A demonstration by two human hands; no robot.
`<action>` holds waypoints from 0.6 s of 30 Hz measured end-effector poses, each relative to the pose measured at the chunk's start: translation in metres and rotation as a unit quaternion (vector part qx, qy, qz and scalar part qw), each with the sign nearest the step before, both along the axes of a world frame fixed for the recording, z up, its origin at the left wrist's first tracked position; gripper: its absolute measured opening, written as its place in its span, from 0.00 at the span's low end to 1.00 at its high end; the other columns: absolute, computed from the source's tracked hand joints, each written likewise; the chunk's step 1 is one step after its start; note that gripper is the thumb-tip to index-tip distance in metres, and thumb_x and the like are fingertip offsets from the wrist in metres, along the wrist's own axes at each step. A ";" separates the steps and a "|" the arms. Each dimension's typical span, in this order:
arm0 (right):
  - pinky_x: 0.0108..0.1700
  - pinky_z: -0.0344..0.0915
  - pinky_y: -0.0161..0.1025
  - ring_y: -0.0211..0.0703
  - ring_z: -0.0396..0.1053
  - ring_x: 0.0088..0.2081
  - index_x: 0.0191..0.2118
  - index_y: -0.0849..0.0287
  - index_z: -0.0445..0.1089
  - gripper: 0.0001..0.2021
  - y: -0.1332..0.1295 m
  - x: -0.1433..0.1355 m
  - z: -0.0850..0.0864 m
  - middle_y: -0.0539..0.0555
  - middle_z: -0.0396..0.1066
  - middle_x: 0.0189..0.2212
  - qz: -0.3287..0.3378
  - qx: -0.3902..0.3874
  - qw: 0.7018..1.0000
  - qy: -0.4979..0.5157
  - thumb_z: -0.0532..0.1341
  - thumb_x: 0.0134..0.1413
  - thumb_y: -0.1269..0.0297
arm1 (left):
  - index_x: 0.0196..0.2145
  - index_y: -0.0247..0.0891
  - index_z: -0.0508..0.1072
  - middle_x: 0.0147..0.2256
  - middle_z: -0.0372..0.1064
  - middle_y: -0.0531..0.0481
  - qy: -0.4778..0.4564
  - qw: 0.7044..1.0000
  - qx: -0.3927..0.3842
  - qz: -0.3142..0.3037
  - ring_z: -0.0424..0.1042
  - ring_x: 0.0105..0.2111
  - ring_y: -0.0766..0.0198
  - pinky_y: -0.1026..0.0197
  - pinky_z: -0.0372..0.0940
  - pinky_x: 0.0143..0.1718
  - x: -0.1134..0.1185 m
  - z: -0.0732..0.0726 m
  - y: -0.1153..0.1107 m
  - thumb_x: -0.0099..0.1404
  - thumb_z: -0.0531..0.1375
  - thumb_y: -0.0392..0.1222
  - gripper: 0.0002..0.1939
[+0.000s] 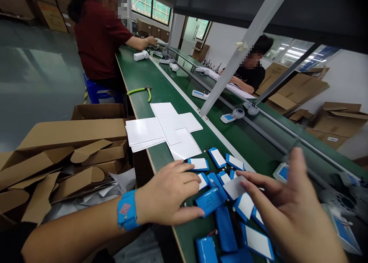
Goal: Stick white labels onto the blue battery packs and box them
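Note:
Several blue battery packs [226,227] lie in a loose group on the green bench, many with a white rectangle on top. My left hand [175,192], with a blue band at the wrist, is spread over the left side of the group, its thumb tip at one blue pack [211,201]. A small white piece [234,187] is pinched between the fingers of my right hand [290,205], above the packs; that thumb points up. Overlapping white sheets [166,127] lie beyond my left hand.
Green-handled pliers [140,91] rest near the bench's left edge. Open cardboard boxes [71,132] stand left of the bench [129,69]. A slanted white post [230,69] rises right of centre. White devices [230,116] lie along the line. Two people sit farther off.

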State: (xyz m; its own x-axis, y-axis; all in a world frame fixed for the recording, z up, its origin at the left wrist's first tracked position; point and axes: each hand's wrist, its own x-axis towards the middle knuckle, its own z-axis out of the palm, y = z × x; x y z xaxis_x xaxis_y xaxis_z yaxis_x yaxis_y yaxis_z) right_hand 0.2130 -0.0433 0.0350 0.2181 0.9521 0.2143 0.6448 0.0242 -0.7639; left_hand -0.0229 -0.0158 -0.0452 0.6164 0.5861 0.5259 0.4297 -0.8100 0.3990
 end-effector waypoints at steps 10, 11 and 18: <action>0.41 0.74 0.44 0.53 0.75 0.48 0.72 0.39 0.29 0.51 0.017 0.028 -0.019 0.51 0.78 0.42 0.052 -0.050 0.995 0.066 0.67 0.56 0.48 | 0.44 0.37 0.73 0.35 0.72 0.51 0.038 0.996 -0.028 0.077 0.66 0.38 0.57 0.51 0.57 0.37 0.049 0.007 -0.023 0.66 0.61 0.42 0.10; 0.42 0.73 0.45 0.52 0.75 0.48 0.72 0.40 0.27 0.49 0.018 0.029 -0.019 0.52 0.78 0.43 0.093 -0.061 0.992 0.062 0.65 0.59 0.49 | 0.41 0.37 0.73 0.32 0.71 0.52 0.035 0.995 -0.037 0.089 0.65 0.36 0.57 0.51 0.56 0.36 0.048 0.007 -0.026 0.66 0.60 0.39 0.07; 0.46 0.67 0.45 0.42 0.72 0.40 0.71 0.33 0.23 0.38 0.044 0.020 -0.012 0.46 0.74 0.41 0.330 -0.170 0.928 0.002 0.51 0.68 0.63 | 0.42 0.39 0.73 0.38 0.70 0.49 0.019 0.981 -0.069 0.178 0.64 0.39 0.56 0.51 0.55 0.37 0.035 0.013 -0.037 0.70 0.55 0.34 0.08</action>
